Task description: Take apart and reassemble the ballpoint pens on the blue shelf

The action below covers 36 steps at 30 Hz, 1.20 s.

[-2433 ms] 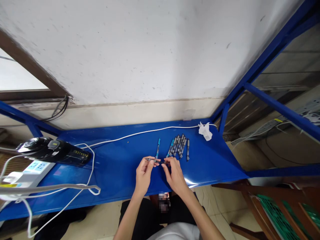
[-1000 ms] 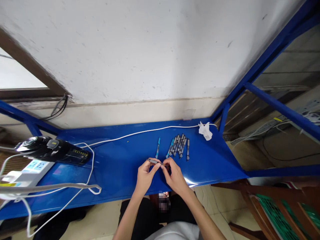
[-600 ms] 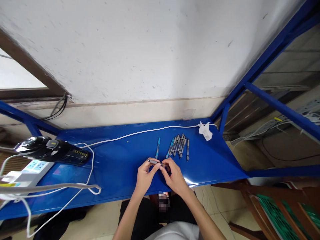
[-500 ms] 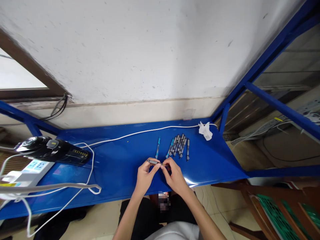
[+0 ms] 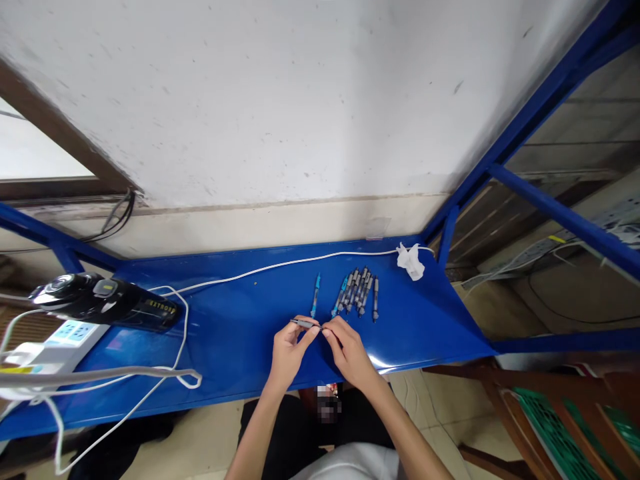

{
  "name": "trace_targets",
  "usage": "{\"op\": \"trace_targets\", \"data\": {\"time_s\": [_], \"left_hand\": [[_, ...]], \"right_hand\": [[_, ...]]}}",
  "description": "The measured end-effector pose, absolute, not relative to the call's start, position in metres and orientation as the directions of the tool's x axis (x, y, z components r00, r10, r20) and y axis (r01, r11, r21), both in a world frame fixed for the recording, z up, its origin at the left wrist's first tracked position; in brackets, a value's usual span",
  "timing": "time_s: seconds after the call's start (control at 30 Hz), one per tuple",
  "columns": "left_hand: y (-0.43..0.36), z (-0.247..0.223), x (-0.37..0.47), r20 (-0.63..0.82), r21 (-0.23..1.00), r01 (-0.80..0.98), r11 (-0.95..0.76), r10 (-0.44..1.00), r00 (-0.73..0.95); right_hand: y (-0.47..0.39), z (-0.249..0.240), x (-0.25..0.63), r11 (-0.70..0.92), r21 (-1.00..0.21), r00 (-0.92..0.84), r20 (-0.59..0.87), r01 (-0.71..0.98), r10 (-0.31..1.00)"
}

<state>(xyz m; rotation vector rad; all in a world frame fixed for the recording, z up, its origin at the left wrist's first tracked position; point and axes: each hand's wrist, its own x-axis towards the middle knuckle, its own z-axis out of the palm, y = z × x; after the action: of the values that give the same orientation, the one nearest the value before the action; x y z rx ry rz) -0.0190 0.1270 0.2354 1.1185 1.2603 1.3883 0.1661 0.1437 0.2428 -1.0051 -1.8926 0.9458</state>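
Note:
Near the front edge of the blue table, my left hand (image 5: 290, 347) grips a grey pen (image 5: 304, 324) between thumb and fingers, its one end pointing left. My right hand (image 5: 347, 345) pinches at the pen's other end, where the fingertips hide most of it. Just beyond my hands lies a single blue pen (image 5: 317, 295). To its right is a group of several grey and blue pens (image 5: 356, 291) lying side by side, with one grey pen (image 5: 376, 299) slightly apart at the group's right.
A black bottle (image 5: 135, 305) lies at the left beside a white power strip (image 5: 70, 337) and looped white cables. Crumpled white tissue (image 5: 411, 261) sits at the back right of the blue table (image 5: 230, 333). A white cable runs along the back; blue frame bars rise at both sides.
My left hand has shifted slightly left with the pen. The fingers of my right hand have drawn closer together at the pen's end. The pens on the table have not moved.

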Motion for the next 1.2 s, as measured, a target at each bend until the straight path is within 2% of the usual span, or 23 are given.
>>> {"op": "trace_targets", "data": {"time_s": [0.17,0.3,0.47,0.63,0.8,0.97,1.13,1.2], "left_hand": [[0.1269,0.2378,-0.0185,0.036,0.997,-0.058,-0.045,0.989,-0.141],[0.1275,0.2372,-0.0191,0.039,0.997,-0.059,-0.049,0.988,-0.15],[0.1271,0.2366,-0.02,0.036,0.997,-0.066,-0.045,0.991,-0.131],[0.1269,0.237,-0.0199,0.045,0.998,-0.046,-0.052,0.989,-0.139],[0.1272,0.2359,-0.0205,0.032,0.997,-0.059,-0.04,0.991,-0.133],[0.127,0.2376,-0.0198,0.042,0.997,-0.061,-0.05,0.99,-0.135],[0.1273,0.2374,-0.0196,0.042,0.996,-0.071,-0.051,0.991,-0.13],[0.1273,0.2373,-0.0199,0.044,0.996,-0.067,-0.054,0.99,-0.132]], "right_hand": [[0.1435,0.2413,0.1659,0.362,-0.874,-0.327,0.256,0.323,0.91],[0.1441,0.2428,0.1662,0.402,-0.864,-0.381,0.277,0.302,0.882],[0.1441,0.2435,0.1666,0.355,-0.886,-0.339,0.249,0.298,0.907],[0.1443,0.2433,0.1669,0.386,-0.878,-0.389,0.262,0.284,0.883],[0.1442,0.2425,0.167,0.323,-0.903,-0.346,0.218,0.283,0.913],[0.145,0.2436,0.1678,0.365,-0.889,-0.397,0.241,0.276,0.886],[0.1441,0.2394,0.1672,0.28,-0.922,-0.356,0.176,0.267,0.918],[0.1447,0.2396,0.1672,0.299,-0.917,-0.363,0.193,0.263,0.912]]}}
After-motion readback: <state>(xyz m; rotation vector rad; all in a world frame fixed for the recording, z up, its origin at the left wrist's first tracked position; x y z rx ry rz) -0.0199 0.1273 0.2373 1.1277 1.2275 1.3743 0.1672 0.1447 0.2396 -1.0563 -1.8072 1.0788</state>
